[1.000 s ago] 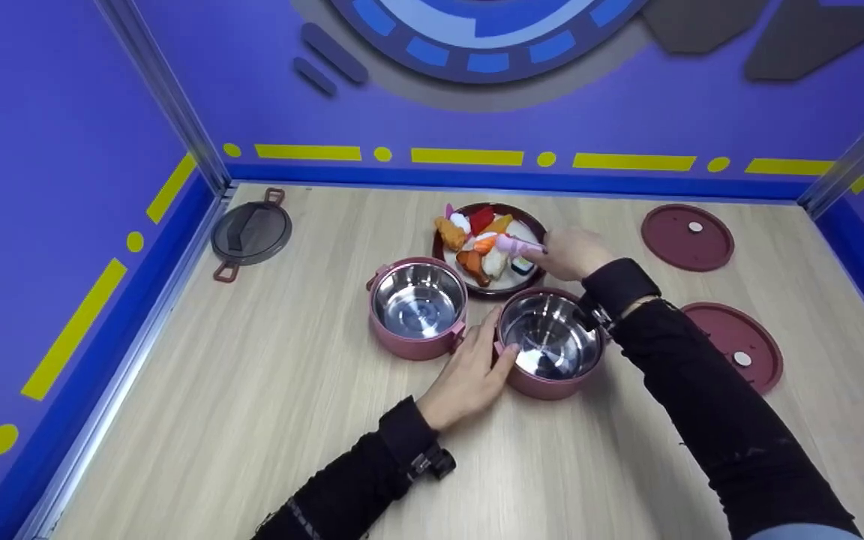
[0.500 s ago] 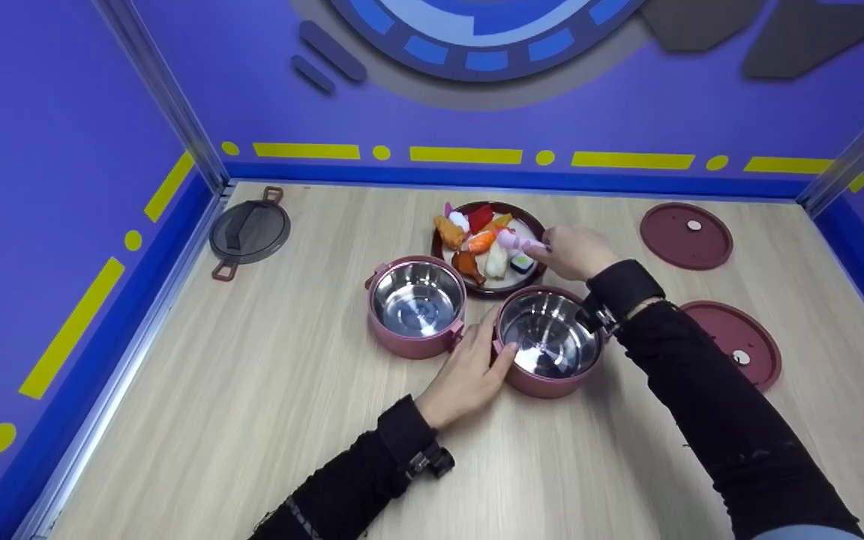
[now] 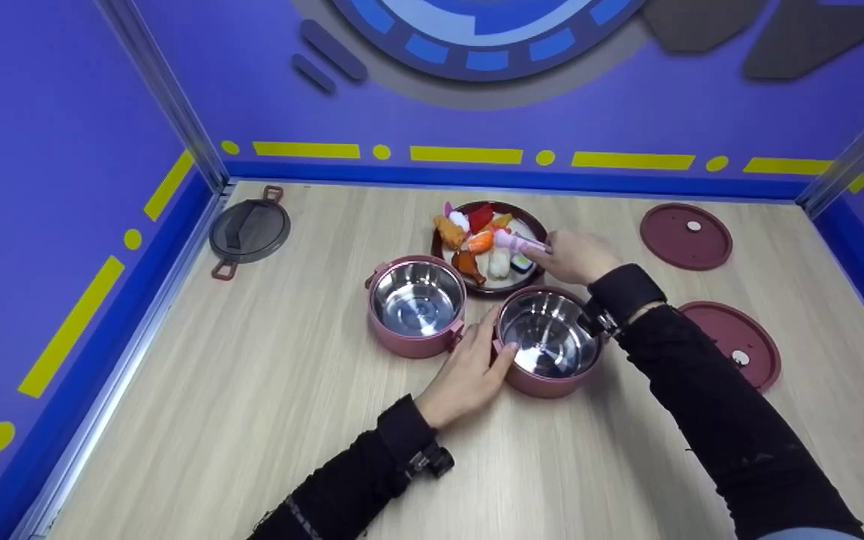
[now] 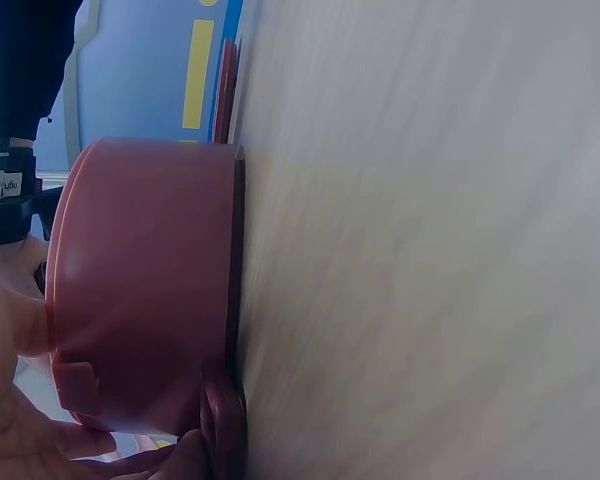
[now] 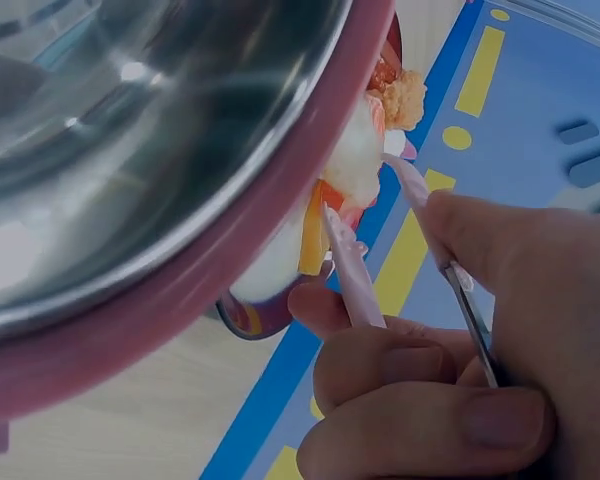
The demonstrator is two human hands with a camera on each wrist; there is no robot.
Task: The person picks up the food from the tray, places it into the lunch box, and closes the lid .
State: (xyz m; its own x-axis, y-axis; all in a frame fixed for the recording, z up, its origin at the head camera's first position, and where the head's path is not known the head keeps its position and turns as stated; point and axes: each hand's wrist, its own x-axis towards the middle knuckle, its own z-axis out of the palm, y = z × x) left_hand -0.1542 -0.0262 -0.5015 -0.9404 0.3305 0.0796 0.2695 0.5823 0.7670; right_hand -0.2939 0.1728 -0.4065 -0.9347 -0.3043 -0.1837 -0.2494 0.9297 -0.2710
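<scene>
My right hand (image 3: 578, 255) grips pink food tongs (image 3: 526, 244) over the brown-rimmed plate (image 3: 528, 223). In the right wrist view the two tong arms (image 5: 352, 270) stand apart, their tips by the toy food. On the plate lie an orange-and-white sushi piece (image 3: 480, 241), a white piece (image 3: 499, 263), a drumstick (image 3: 468, 265), a fried piece (image 3: 448, 232) and a sushi roll (image 3: 521, 263). My left hand (image 3: 466, 379) holds the right pink steel-lined bowl (image 3: 548, 387), thumb over its rim and fingers along its outer wall.
A second pink bowl (image 3: 409, 346) stands just left of my left hand. Two dark red lids (image 3: 683, 244) lie at the right, one partly behind my right sleeve (image 3: 709, 390). At the far left lies a grey lid (image 3: 259, 236) with red handles. Blue walls (image 3: 312, 112) enclose the table.
The tongs shift slightly over the plate, and the orange-and-white sushi moves a little left, the white piece slightly right. My left hand keeps its hold on the bowl.
</scene>
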